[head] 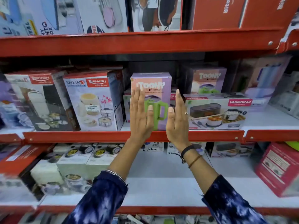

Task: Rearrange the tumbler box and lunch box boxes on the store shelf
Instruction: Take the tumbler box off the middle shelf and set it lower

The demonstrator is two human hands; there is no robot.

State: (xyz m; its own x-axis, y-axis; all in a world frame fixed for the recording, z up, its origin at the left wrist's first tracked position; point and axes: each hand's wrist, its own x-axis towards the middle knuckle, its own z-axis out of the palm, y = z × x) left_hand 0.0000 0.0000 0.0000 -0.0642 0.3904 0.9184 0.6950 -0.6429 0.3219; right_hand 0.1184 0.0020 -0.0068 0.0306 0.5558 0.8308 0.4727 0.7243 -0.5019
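Note:
A lilac and pink tumbler box (pixel 153 84) with a green mug pictured stands upright at the front middle of the middle shelf (pixel 100 136). My left hand (pixel 140 113) and my right hand (pixel 177 117) are raised flat in front of it, palms facing each other, fingers straight, holding nothing. They seem a little in front of the box; contact is unclear. A long white lunch box box (pixel 216 110) lies right of the tumbler box. A second tumbler box (pixel 208 80) stands behind it. Two tall white lunch box boxes (pixel 95 101) (pixel 40 101) stand to the left.
Red shelf rails run above (pixel 145 42) and below. More boxes fill the top shelf (pixel 100 12). On the lower shelf are white boxes (pixel 80 156) at left and a red box (pixel 279 168) at right, with bare white shelf board (pixel 161 178) between.

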